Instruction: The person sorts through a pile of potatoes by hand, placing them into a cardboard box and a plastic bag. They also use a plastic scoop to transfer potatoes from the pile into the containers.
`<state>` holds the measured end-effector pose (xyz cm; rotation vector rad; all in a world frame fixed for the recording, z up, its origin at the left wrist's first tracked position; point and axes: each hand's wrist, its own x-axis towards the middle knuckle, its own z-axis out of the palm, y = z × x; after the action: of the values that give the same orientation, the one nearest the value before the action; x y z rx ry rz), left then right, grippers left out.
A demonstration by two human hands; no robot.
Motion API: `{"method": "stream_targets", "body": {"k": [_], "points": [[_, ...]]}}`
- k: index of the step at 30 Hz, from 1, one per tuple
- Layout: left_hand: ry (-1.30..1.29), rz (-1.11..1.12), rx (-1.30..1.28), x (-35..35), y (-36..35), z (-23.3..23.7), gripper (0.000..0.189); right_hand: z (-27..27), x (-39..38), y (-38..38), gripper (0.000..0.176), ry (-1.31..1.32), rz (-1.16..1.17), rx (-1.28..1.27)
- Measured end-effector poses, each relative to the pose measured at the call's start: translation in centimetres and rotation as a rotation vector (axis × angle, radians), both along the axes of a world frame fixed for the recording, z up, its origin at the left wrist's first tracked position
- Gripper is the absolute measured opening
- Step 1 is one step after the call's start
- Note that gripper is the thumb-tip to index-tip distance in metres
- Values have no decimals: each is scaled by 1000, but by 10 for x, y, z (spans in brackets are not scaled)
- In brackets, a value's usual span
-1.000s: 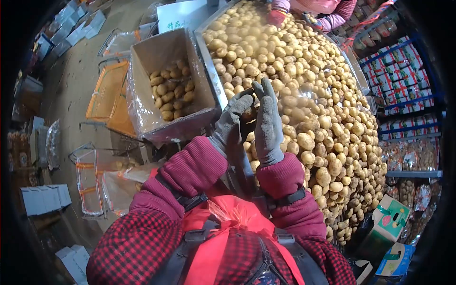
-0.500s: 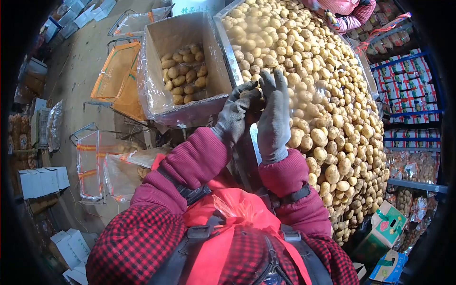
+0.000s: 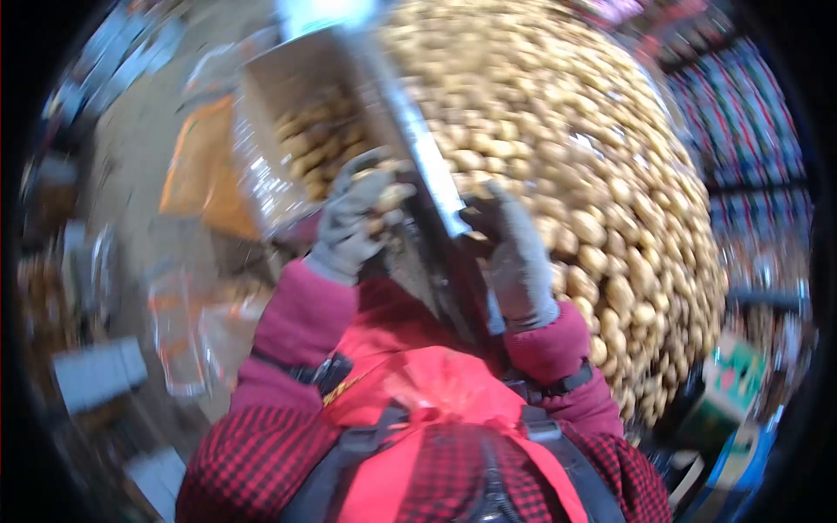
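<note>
My left hand [image 3: 342, 222], in a grey glove, is curled in front of the near corner of the plastic-lined cardboard box [image 3: 384, 113]. Its fingers are closed around small pale potatoes [image 3: 394, 197], blurred by motion. Potatoes [image 3: 318, 144] also lie in the bottom of that box. My right hand [image 3: 519, 261], gloved the same way, is at the metal edge [image 3: 427, 161] of the potato heap, palm turned inward. Its fingers bend toward the dark palm side and are smeared, so I cannot tell whether they hold anything. The big heap of potatoes [image 3: 602, 231] spreads beyond it.
Orange mesh bags [image 3: 205, 166] stand left of the box, with clear bags [image 3: 222, 322] nearer. White cartons [image 3: 100, 375] lie at far left. Stacked packages [image 3: 741, 122] fill the right side, above a green box [image 3: 728, 383]. Pink clothing of another person [image 3: 615, 9] shows at the top.
My hands were together over the heap's edge; now they are apart, the left moved left toward the box, the right slightly lower. The view has shifted and blurred.
</note>
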<state>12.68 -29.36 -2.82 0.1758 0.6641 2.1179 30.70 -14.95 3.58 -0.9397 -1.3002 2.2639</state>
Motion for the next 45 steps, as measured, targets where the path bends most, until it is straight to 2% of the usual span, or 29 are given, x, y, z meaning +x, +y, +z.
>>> {"method": "stream_targets", "body": {"k": [2, 4, 5, 6, 7, 8, 10, 12, 13, 14, 16, 17, 18, 20, 21, 24, 25, 28, 32, 34, 35, 38, 39, 42, 43, 45], "points": [[5, -58, 35, 0, 2, -9, 36, 7, 25, 4, 54, 16, 41, 11], [42, -50, -119, 9, 11, -1, 34, 17, 50, 4, 53, 148, 39, 40], [59, -103, -103, 13, 22, 3, 35, 24, 62, 5, 51, 177, 17, 50], [79, -131, -86, 7, 31, 3, 36, 26, 69, 7, 52, 126, -13, 127], [173, -106, -173, 21, 40, 28, 37, 30, 81, 11, 53, 127, -60, 168], [445, -134, 65, 16, 49, -2, 47, 31, 92, 13, 54, 127, -92, 200], [448, -269, 2, 25, 65, 25, 46, 54, 111, 8, 56, 80, -227, 119], [122, -316, -88, 41, 88, 46, 43, 46, 135, 15, 58, 45, -290, 205], [106, -345, -51, 47, 94, 45, 46, 44, 144, 14, 58, 56, -297, 202], [137, -338, -66, 54, 101, 41, 45, 43, 153, 14, 58, 78, -361, 191], [468, -232, -128, 69, 118, 35, 45, 44, 163, 13, 58, 94, -444, 178], [393, -333, 24, 69, 120, 32, 42, 46, 168, 12, 60, 82, -469, 176], [390, -347, 19, 73, 125, 29, 42, 47, 170, 11, 61, 70, -492, 174], [530, -319, 87, 83, 135, 23, 40, 46, 173, 14, 61, 59, -520, 161], [376, -365, 19, 88, 137, 33, 38, 45, 175, 16, 61, 72, -503, 169], [382, -432, 34, 93, 146, 40, 38, 45, 181, 22, 60, 91, -490, 173], [286, -474, 15, 97, 148, 45, 37, 45, 182, 24, 60, 99, -493, 168], [214, -588, -29, 102, 162, 59, 39, 39, 189, 26, 57, 153, -535, 168], [225, -718, 16, 119, 183, 70, 40, 39, 226, 18, 50, -19, -675, 391], [271, -733, 15, 135, 196, 82, 39, 44, 250, 6, 49, -46, -785, 370], [283, -762, -17, 146, 202, 84, 38, 50, 257, 0, 53, -49, -832, 262], [337, -847, -39, 184, 211, 104, 35, 44, 258, -10, 65, 176, -715, 100], [405, -897, -53, 197, 212, 109, 35, 36, 256, -6, 67, 305, -685, -134], [582, -973, -45, 231, 209, 120, 33, 41, 239, -7, 70, 347, -710, -338], [623, -1018, -40, 237, 209, 122, 33, 36, 240, -4, 68, 460, -679, -386], [664, -1068, -38, 242, 210, 124, 32, 32, 236, 1, 68, 480, -686, -385]]}}
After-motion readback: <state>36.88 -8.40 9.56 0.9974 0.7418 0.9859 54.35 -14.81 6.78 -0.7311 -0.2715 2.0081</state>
